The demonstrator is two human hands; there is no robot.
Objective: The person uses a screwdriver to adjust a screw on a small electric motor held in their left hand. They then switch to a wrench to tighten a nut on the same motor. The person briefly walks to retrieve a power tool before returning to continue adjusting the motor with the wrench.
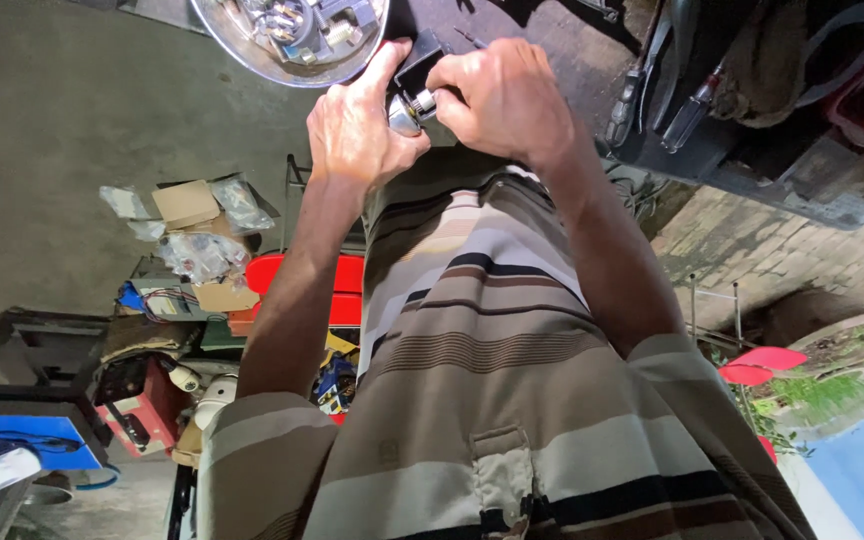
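A shiny metal cylinder [409, 110] is catching the light between both hands, pressed against a matt black plastic block [414, 62]. The left hand [360, 125] and the right hand [500, 95] are closing round it, bare skin glistening slightly. Above them, a polished metal bowl [227, 45] is gleaming along its rim and is holding small glossy metal parts [302, 22]. The shirt [492, 400] is looking like soft woven cloth (striped, matt). The concrete floor [72, 110] is appearing grey, rough and dull. Near its left edge, brown cardboard [185, 203] is lying matt beside crinkled clear plastic bags [197, 255], which are glinting.
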